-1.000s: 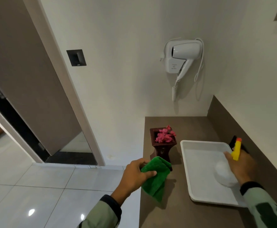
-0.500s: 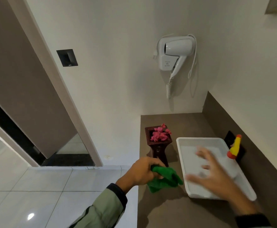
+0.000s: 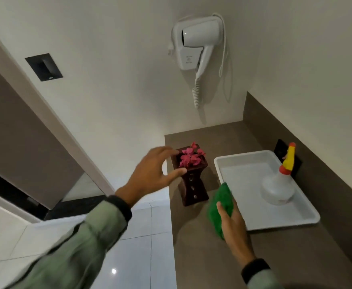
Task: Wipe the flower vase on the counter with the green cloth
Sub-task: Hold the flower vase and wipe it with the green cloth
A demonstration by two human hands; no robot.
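Note:
A dark brown flower vase [image 3: 194,184] with pink flowers [image 3: 190,156] stands upright near the left edge of the brown counter [image 3: 202,253]. My left hand [image 3: 152,174] is open just left of the vase's top, with its thumb and fingers spread at the rim; I cannot tell if they touch it. My right hand [image 3: 231,221] is to the right of the vase's base and holds the bunched green cloth [image 3: 221,205], which sits apart from the vase.
A white tray [image 3: 244,163] lies on the counter right of the vase, with a clear spray bottle [image 3: 278,187] with a yellow nozzle standing in it. A white hair dryer [image 3: 196,41] hangs on the wall behind. A doorway and tiled floor lie to the left.
The green cloth has passed from my left hand to my right hand. My left hand has risen to the vase's top. The spray bottle, let go earlier, stands in the tray.

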